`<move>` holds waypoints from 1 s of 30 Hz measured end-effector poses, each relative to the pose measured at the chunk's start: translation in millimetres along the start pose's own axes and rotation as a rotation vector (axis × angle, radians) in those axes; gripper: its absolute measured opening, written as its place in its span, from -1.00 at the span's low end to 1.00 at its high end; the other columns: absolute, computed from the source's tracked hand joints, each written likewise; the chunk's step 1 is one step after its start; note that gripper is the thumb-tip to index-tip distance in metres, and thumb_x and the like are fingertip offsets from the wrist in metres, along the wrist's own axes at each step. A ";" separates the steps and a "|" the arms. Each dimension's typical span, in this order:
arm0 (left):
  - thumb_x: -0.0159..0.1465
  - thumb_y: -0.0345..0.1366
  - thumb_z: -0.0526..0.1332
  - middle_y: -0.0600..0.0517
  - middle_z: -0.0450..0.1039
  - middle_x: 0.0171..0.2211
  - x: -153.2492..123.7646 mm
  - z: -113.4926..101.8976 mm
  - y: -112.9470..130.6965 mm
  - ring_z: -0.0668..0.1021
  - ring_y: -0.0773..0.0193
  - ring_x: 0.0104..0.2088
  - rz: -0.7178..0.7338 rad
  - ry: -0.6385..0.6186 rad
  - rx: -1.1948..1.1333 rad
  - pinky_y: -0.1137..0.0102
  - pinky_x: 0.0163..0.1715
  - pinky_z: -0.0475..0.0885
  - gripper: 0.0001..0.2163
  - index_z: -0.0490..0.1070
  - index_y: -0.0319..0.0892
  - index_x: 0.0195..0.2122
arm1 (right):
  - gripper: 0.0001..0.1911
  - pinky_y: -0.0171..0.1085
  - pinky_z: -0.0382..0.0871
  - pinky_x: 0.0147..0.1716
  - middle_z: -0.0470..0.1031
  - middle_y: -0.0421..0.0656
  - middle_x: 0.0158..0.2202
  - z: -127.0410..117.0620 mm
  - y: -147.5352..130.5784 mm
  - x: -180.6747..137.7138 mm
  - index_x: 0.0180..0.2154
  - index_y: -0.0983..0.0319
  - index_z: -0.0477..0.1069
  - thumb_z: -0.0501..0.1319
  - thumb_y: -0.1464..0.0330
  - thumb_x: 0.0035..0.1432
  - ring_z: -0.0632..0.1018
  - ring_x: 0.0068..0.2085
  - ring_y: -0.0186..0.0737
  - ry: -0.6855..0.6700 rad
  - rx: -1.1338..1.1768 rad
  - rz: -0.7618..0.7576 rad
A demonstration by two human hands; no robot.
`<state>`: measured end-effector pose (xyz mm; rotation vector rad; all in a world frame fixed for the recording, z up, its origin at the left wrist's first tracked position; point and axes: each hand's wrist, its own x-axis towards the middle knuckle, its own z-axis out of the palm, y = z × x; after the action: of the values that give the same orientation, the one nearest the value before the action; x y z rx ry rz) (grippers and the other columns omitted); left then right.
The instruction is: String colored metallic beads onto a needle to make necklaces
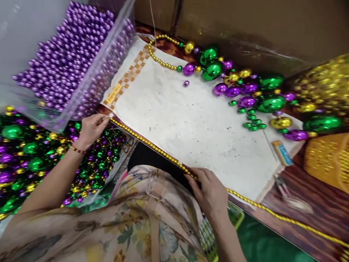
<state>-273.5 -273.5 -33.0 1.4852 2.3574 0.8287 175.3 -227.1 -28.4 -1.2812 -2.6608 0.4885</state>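
A long strand of gold beads [155, 146] runs along the table's near edge and off toward the lower right. My left hand [94, 129] is closed in a pinch at the strand's left end, on a thin thread beside a small white piece [111, 115]. Farther along, my right hand [208, 187] is closed around the gold bead strand, its fingertips hidden beneath. On the white cloth [174, 112] lies a necklace [214, 70] of gold, green and purple beads. One loose purple bead [186, 83] and a cluster of small green beads [253, 122] are nearby.
A clear bin of purple beads [68, 54] stands at the left, above a heap of mixed bead necklaces [35, 160]. At the right are an orange basket [327, 160], a small blue-and-orange box [283, 153] and scissors [283, 187]. A brown carton [259, 29] stands behind.
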 end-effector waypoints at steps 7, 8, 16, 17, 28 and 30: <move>0.28 -0.09 0.22 0.10 0.46 -0.55 -0.8 0.7 -7.1 0.35 0.44 -0.56 0.099 0.031 0.153 0.51 -0.54 0.22 -0.70 0.56 -0.24 -0.36 | -0.73 -0.17 0.34 -0.21 0.61 -0.05 -0.18 7.2 -12.9 3.7 -0.08 0.24 0.51 0.16 0.20 0.39 0.53 -0.19 -0.08 0.071 0.013 0.009; 0.28 -0.09 0.22 0.10 0.45 -0.55 -0.6 0.8 -7.2 0.35 0.45 -0.57 0.103 0.032 0.158 0.51 -0.54 0.22 -0.70 0.56 -0.24 -0.35 | -0.74 -0.17 0.33 -0.20 0.61 -0.05 -0.18 8.4 -14.7 5.5 -0.08 0.23 0.51 0.17 0.21 0.39 0.52 -0.19 -0.08 0.087 0.017 0.017; 0.24 -0.10 0.26 0.16 0.40 -0.60 0.4 2.7 -9.1 0.28 0.49 -0.59 0.092 0.066 0.122 0.52 -0.58 0.19 -0.74 0.55 -0.21 -0.38 | -0.83 -0.15 0.21 -0.19 0.61 -0.09 -0.22 14.9 -27.6 22.8 -0.15 0.21 0.52 0.19 0.29 0.37 0.48 -0.21 -0.07 0.090 0.026 0.050; 0.24 -0.11 0.26 0.17 0.40 -0.61 0.4 3.2 -9.5 0.28 0.49 -0.60 0.088 0.072 0.120 0.52 -0.58 0.19 -0.75 0.55 -0.20 -0.38 | -0.85 -0.15 0.19 -0.19 0.61 -0.10 -0.23 15.5 -28.8 24.0 -0.16 0.21 0.52 0.20 0.31 0.36 0.47 -0.22 -0.07 0.082 0.022 0.055; 0.20 -0.07 0.27 0.19 0.33 -0.66 1.9 6.3 -10.0 0.27 0.47 -0.63 0.090 0.102 0.070 0.50 -0.61 0.15 -0.73 0.54 -0.19 -0.43 | -0.88 -0.15 0.10 -0.18 0.59 -0.15 -0.31 15.3 -31.6 28.4 -0.27 0.17 0.52 0.21 0.37 0.31 0.47 -0.24 -0.09 -0.004 0.098 0.164; 0.19 -0.07 0.27 0.18 0.35 -0.65 1.8 6.9 -10.1 0.28 0.47 -0.62 0.091 0.108 0.057 0.50 -0.61 0.16 -0.73 0.54 -0.19 -0.43 | -0.88 -0.14 0.10 -0.17 0.59 -0.14 -0.30 15.1 -32.3 28.9 -0.25 0.17 0.52 0.21 0.35 0.32 0.47 -0.24 -0.09 -0.002 0.085 0.163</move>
<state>-278.7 -272.8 -44.3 1.6194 2.4253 0.8918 129.5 -226.8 -31.4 -1.4788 -2.5199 0.6177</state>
